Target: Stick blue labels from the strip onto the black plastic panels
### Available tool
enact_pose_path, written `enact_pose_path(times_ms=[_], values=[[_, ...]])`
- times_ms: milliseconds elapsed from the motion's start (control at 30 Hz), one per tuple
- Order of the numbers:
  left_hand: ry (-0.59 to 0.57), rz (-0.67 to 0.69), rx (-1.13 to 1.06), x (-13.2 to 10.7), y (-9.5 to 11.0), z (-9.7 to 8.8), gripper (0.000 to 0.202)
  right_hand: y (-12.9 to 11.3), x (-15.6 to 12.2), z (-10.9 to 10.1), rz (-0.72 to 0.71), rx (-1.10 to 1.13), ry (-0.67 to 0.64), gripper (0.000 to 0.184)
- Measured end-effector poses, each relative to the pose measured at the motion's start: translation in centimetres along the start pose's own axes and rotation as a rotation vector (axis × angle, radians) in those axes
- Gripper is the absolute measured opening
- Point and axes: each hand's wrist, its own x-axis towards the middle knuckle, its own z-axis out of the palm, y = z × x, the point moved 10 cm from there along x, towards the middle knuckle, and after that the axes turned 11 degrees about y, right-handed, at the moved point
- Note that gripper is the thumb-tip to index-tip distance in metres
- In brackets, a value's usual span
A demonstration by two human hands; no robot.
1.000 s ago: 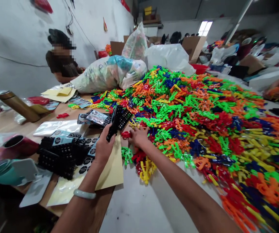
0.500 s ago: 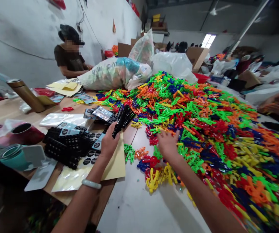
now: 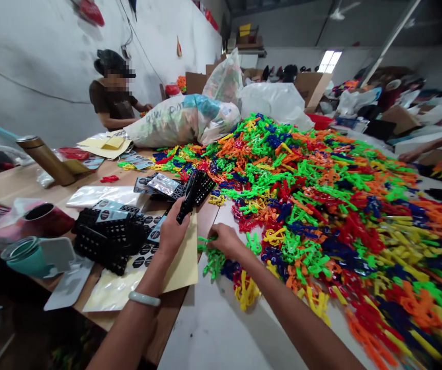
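My left hand (image 3: 172,228) is closed around the lower end of a black plastic piece with rows of holes (image 3: 194,192), tilted up and away to the right. My right hand (image 3: 224,240) is over the near left edge of the heap, fingers pinched on a green plastic piece (image 3: 204,241). More green pieces (image 3: 215,263) lie right below those fingers. Beside them spreads a large heap of small plastic pieces (image 3: 305,180) in green, orange, red, blue and yellow. Left of my left hand is a pile of black perforated pieces (image 3: 105,234) with blue labels.
Sticker sheets (image 3: 143,257) and yellow paper (image 3: 182,267) lie under my left arm. A gold flask (image 3: 45,159), a dark red mug (image 3: 47,218) and a teal jar (image 3: 26,254) stand at left. Stuffed sacks (image 3: 174,121) lie behind. A co-worker (image 3: 113,95) sits by the wall.
My right hand has moved left and nearer, from the heap to the green pieces at its edge, and its spread fingers have closed. My left hand keeps the black piece, nearly still.
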Motion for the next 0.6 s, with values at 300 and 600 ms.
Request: enact_pose_path(times_ms=[300, 600], values=[[-0.088, 0.179, 0.105, -1.1, 2.0, 2.0, 0.053, 2.1, -6.0, -4.4, 0.006, -0.224, 0.214, 0.05], [-0.28, 0.408, 0.403, -4.4, 1.6, 5.5, 0.048, 4.9, -8.4, -2.7, -0.136, -0.312, 0.307, 0.043]])
